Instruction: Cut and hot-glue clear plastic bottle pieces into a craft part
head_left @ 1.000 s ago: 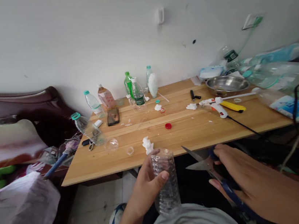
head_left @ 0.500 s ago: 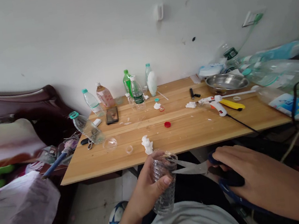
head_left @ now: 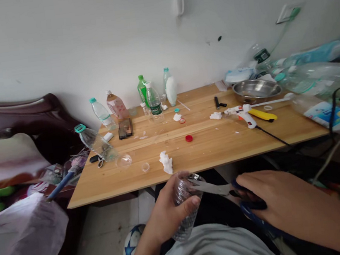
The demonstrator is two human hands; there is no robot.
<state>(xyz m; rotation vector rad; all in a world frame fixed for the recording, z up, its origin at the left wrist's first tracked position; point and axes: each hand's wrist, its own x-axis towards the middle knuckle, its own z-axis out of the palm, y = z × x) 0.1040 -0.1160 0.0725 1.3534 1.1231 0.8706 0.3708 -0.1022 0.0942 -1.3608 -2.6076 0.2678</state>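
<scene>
The left hand (head_left: 165,214) is closed around a clear plastic bottle (head_left: 185,188), with the thumb across its near side and the fingers wrapped behind. The bottle is held off the worktop, just in front of its near edge and above the person's lap, and leans a little to the right. Its top end is open.

The right hand (head_left: 270,200) grips a pair of scissors (head_left: 217,188) by their blue handles, fingers curled through and over them. The blades point left and their tips reach the bottle's open upper rim. How far apart the blades stand I cannot tell.

The wooden worktop (head_left: 222,145) runs along a pale wall. Near its front edge, just beyond the bottle, lies a crumpled white tissue (head_left: 166,162), with a small clear ring (head_left: 145,167) to its left. A red cap (head_left: 189,138) sits further in, near the middle. At the far side stand several drink bottles, among them a green bottle (head_left: 142,89). To the right lie a white glue gun (head_left: 245,114) with a black cord, a yellow knife (head_left: 262,115) just beside it, and a steel bowl (head_left: 256,89) behind them. Another bottle lies tilted at the left edge (head_left: 97,143). On the floor below the left forearm a ball (head_left: 131,249) with blue stars shows partly.
</scene>
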